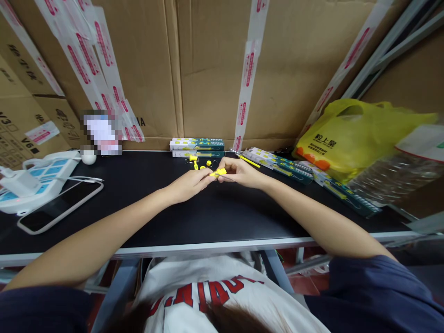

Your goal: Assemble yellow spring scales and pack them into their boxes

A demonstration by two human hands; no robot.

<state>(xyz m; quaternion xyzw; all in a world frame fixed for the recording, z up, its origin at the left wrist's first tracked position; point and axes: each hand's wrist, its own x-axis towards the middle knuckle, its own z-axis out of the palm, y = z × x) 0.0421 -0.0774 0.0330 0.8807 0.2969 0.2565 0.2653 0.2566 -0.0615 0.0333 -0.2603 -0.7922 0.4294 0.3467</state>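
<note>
A small yellow plastic part (219, 172) with a thin metal wire is pinched between my two hands, above the middle of the black tabletop. My left hand (192, 184) grips its left end with closed fingers. From the right, my right hand (239, 172) closes on it, fingertips partly hidden. Just beyond my fingers lie several loose yellow pieces (196, 164), some with bent wire hooks. Behind my right hand rests a thin yellow and metal tool (249, 161), its exact kind unclear.
Narrow green and white boxes (197, 145) are stacked at the back; more boxes (280, 165) lie to the right, beside a yellow plastic bag (347, 138) and clear plastic packaging (405, 166). A phone (60, 206) and power strip (38, 180) occupy the left. Tall cardboard (208, 69) stands behind.
</note>
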